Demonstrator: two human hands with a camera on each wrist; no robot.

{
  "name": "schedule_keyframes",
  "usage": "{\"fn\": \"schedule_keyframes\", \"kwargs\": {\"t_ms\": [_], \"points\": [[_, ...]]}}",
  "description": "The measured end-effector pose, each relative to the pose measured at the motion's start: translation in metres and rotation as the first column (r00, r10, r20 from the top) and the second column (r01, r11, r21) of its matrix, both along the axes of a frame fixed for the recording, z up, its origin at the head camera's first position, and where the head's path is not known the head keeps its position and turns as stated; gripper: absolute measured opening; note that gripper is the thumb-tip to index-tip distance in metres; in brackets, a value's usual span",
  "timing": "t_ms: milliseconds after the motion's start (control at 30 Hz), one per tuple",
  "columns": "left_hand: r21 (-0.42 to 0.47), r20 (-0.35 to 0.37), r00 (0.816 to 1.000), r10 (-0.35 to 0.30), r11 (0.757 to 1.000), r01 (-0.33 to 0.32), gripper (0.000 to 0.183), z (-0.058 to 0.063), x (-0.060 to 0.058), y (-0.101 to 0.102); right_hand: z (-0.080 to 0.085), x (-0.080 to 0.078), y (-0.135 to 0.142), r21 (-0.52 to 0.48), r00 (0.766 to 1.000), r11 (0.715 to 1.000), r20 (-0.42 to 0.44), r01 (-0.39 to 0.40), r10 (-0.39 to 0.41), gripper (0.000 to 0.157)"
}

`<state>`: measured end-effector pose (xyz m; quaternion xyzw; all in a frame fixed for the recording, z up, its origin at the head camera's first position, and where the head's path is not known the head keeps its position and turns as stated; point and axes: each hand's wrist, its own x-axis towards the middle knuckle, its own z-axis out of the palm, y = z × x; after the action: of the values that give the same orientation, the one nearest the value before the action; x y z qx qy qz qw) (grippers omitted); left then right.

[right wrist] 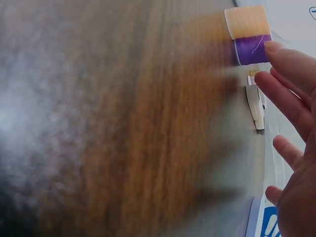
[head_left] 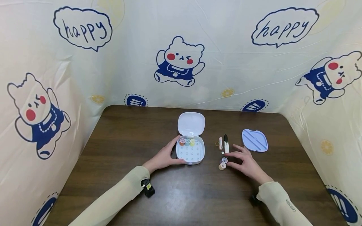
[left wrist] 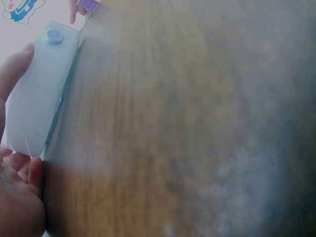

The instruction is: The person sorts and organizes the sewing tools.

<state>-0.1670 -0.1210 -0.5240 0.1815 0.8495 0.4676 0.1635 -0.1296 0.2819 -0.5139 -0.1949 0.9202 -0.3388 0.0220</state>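
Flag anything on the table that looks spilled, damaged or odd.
Nothing looks spilled or damaged. One small oddity: in the right wrist view, a pale line slants across the purple spool, perhaps a loose strand.

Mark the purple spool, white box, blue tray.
Purple spool [right wrist: 252,50]: right wrist view, on its wound thread.
White box [head_left: 191,124]: head view, inside of its open lid.
Blue tray [head_left: 255,140]: head view, middle of its face.

Box [head_left: 195,162] left, loose spools [head_left: 222,166] between — tray [head_left: 255,140] farthest right.
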Motion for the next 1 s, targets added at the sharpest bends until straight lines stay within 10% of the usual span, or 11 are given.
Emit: {"fn": "schedule_keyframes", "kwargs": {"t_ms": [1000], "points": [[-0.005, -0.005, 1.0, 0.003, 1.0, -0.003, 0.115, -0.001, -0.0003, 0.001, -0.003, -0.0036, -0.0096, 0.014, 0.999, 1.0, -0.03, -0.022, 0.022, 0.027]]}}
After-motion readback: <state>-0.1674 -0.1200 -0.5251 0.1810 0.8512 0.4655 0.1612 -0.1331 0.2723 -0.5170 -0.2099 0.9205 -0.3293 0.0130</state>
